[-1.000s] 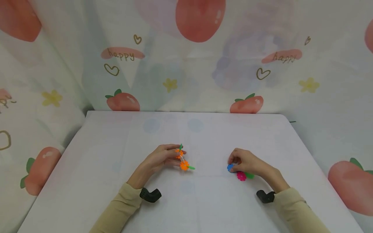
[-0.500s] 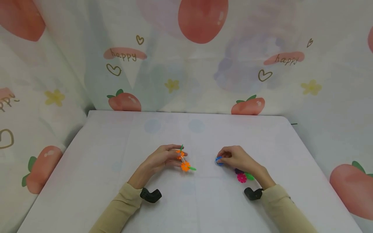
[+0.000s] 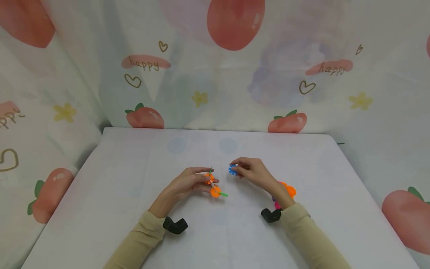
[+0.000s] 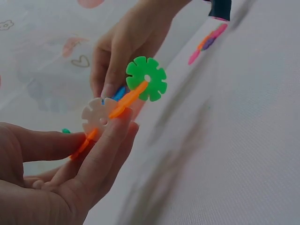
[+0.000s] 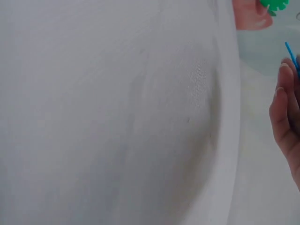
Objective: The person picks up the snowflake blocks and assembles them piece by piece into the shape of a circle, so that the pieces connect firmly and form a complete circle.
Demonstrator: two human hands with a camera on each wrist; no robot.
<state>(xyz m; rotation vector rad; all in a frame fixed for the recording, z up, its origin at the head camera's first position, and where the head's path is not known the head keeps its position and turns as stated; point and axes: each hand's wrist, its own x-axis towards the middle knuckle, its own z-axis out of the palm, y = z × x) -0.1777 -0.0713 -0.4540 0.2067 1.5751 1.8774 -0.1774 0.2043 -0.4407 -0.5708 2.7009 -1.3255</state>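
Observation:
My left hand pinches a joined set of notched plastic snowflake discs between thumb and fingers. In the left wrist view its white disc links two orange discs, and a green disc sits at the outer end. Another green piece peeks out behind the thumb. My right hand grips a blue snowflake disc by its edge above the table, a short way right of the joined set. Only the edge of that blue disc shows in the right wrist view.
Under the right forearm lie several more snowflake discs, among them an orange disc and a pink disc. A white cloth covers the table. Patterned fabric hangs behind its far edge.
My right hand has lifted the blue disc from beside the loose discs and carried it left and away from me, near the joined set. The left hand has hardly moved.

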